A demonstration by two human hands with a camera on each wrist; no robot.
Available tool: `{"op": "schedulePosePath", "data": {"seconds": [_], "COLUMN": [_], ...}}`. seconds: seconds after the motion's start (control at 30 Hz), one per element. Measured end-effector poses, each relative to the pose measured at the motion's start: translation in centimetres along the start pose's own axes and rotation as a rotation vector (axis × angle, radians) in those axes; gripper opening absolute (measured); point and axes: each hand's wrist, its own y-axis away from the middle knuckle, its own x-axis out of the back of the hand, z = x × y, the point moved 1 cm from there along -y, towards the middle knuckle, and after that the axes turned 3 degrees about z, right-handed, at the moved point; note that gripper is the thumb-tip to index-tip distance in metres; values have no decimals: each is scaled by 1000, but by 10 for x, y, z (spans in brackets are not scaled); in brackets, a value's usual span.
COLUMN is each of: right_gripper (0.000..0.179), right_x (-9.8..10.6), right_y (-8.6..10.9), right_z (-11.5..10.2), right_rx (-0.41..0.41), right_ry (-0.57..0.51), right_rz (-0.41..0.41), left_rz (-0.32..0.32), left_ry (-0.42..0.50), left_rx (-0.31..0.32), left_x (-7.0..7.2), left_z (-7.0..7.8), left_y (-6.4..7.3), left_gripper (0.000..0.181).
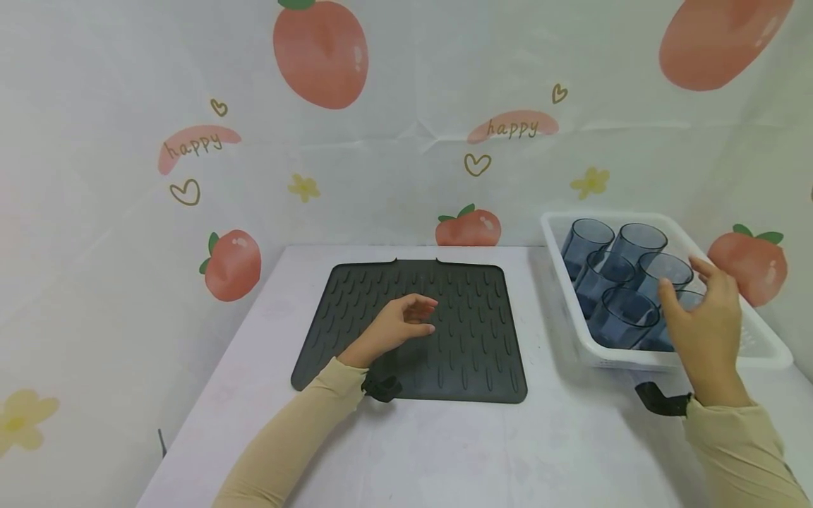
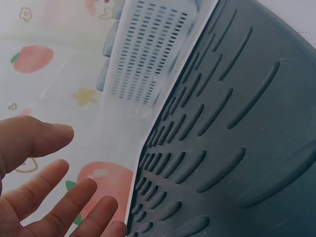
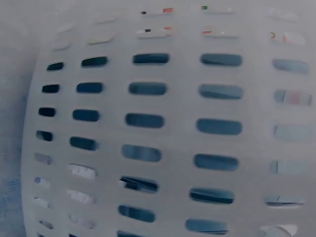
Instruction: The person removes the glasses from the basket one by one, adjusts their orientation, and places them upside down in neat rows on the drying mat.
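Over the middle of a dark ridged drying mat [image 1: 476,346] hovers my left hand [image 1: 400,323], its fingers loosely bent with nothing between them. The left wrist view shows the same hand [image 2: 54,192] with thumb and fingers spread apart, beside the mat's edge. My right hand [image 1: 711,328] reaches over the front of a white basket [image 1: 765,346], thumb and fingers apart. In the head view they overlap the rim of a blue-tinted glass [image 1: 657,286]. Another blue glass [image 1: 622,324] stands just left of that hand. Part of the front right glass is hidden behind it.
Several more blue glasses [image 1: 584,247] stand upright in the basket's left part. Its slotted wall [image 3: 177,138] fills the right wrist view. The white table [image 1: 444,451] extends in front of the mat. A fruit-printed sheet [image 1: 394,162] hangs behind.
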Motion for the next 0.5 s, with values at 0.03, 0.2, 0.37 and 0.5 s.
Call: {"op": "schedulePosePath", "data": {"seconds": [0.03, 0.2, 0.37, 0.5], "right_gripper": [53, 53, 53, 54], "right_x": [0, -1, -2, -4], "right_y": [0, 1, 0, 0], "right_z": [1, 5, 10, 13], "right_rx": [-3, -22, -21, -27], "right_ry": [4, 28, 42, 64], "right_rz": [-2, -23, -27, -38], "left_rz": [1, 2, 3, 4], "left_ry": [0, -9, -24, -13], "left_rx": [2, 8, -7, -1], "left_x": [0, 0, 0, 1], "left_z": [0, -1, -4, -4], "left_y": [0, 0, -1, -2], "left_gripper": [49, 50, 50, 50]}}
